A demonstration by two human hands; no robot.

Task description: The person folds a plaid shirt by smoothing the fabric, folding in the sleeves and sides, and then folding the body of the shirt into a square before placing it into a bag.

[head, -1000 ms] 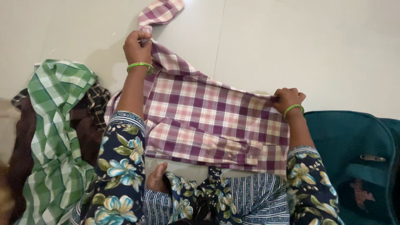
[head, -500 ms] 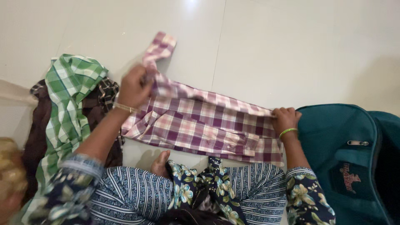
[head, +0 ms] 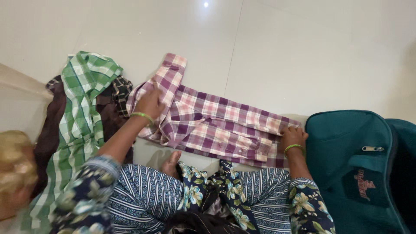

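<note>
Since half a second ago the left hand [head: 150,103] has slid down from the sleeve end onto the shoulder of the purple checked shirt [head: 216,125], and the sleeve [head: 170,76] now lies flatter, pointing up the pale tiled floor [head: 303,56].

That shirt lies face down on the floor in front of a seated person, folded into a long band. Left-hand fingers press flat and spread on the cloth — not gripping. At the far end the right hand [head: 292,136] rests on the hem, its fingers curled over the edge; whether they pinch the cloth cannot be told. Both wrists wear green bangles.

A green checked shirt [head: 82,99] lies on dark brown clothing [head: 52,130] to the left; a teal bag [head: 359,164] sits just right of the hem.

Judging from this, folding is at the sleeve stage — the sleeve probably needs laying across the back.
</note>
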